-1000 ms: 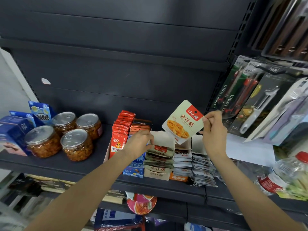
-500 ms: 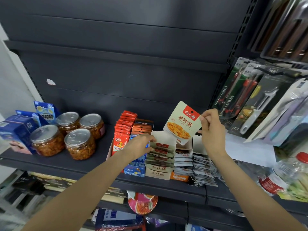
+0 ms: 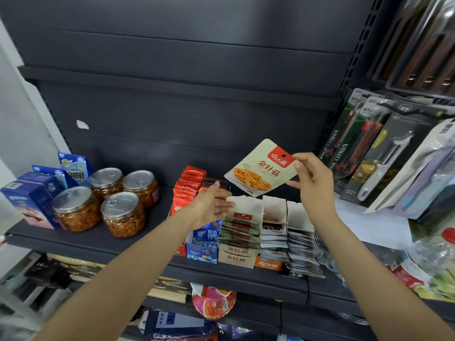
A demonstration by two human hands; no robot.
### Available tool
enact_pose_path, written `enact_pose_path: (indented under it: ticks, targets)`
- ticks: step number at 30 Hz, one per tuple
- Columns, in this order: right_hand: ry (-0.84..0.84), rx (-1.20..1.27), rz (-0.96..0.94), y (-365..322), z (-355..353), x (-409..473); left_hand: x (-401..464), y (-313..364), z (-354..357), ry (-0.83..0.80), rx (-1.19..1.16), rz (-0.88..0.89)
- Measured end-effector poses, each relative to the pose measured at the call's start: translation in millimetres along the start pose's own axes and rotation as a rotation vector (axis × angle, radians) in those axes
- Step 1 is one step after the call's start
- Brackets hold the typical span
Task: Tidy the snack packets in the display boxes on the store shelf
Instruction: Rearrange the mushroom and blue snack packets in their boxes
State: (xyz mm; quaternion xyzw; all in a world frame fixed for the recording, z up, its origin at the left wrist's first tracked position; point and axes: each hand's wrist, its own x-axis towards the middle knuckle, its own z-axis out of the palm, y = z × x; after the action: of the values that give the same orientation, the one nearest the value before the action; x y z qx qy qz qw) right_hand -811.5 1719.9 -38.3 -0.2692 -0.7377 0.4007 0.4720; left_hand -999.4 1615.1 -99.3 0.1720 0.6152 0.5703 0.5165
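My right hand (image 3: 314, 183) pinches the top right corner of a beige snack packet (image 3: 258, 168) with a red label, holding it in the air above the display boxes. Below it stands a beige display box (image 3: 237, 258) filled with several matching packets. My left hand (image 3: 211, 205) hovers with straight fingers just left of that box's raised back flap (image 3: 246, 205), over the blue box (image 3: 203, 247). Red packets (image 3: 188, 188) stand in a row further left. Boxes of dark packets (image 3: 288, 239) sit to the right.
Several clear jars with metal lids (image 3: 123, 212) and blue cartons (image 3: 34, 198) stand at the shelf's left. Packaged knives and peelers (image 3: 384, 153) hang at the right. A plastic bottle (image 3: 433, 252) lies at far right. A lower shelf holds more goods.
My left hand has let go of the packets in the beige box and lifted with fingers straightened. My right hand has raised the beige packet slightly higher.
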Motion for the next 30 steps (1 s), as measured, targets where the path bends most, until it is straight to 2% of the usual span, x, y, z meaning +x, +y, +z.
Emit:
enact_pose_path:
  ticks: [2,5,10,13,15,19,24,30]
  targets:
    - [-0.04,0.101,0.041,3.1,0.7,-1.4,-1.4,2.7,-2.4,-0.088,-0.148,-0.051]
    - [-0.106,0.19,0.094,13.4,-0.7,-5.8,-9.0,2.8,-5.9,-0.134,-0.262,-0.021]
    - [-0.106,0.291,0.235,24.7,-2.0,-12.3,-11.5,-6.6,-13.6,-0.128,-0.242,0.053]
    - [-0.135,0.256,0.438,30.9,0.9,-14.2,-12.8,-11.2,-13.5,-0.051,-0.189,0.15]
    - [-0.165,0.186,0.495,35.6,1.9,-16.2,-14.1,-13.4,-12.7,-0.001,-0.104,0.224]
    - [-0.228,0.12,0.397,32.1,2.3,-21.0,-18.3,-12.7,-8.7,0.083,0.118,0.406]
    - [-0.191,0.154,0.271,31.8,4.9,-29.7,-27.0,-18.7,-6.5,0.2,0.32,0.675]
    - [-0.165,0.177,0.226,34.0,3.7,-33.5,-30.0,-20.9,-5.6,0.209,0.348,0.754]
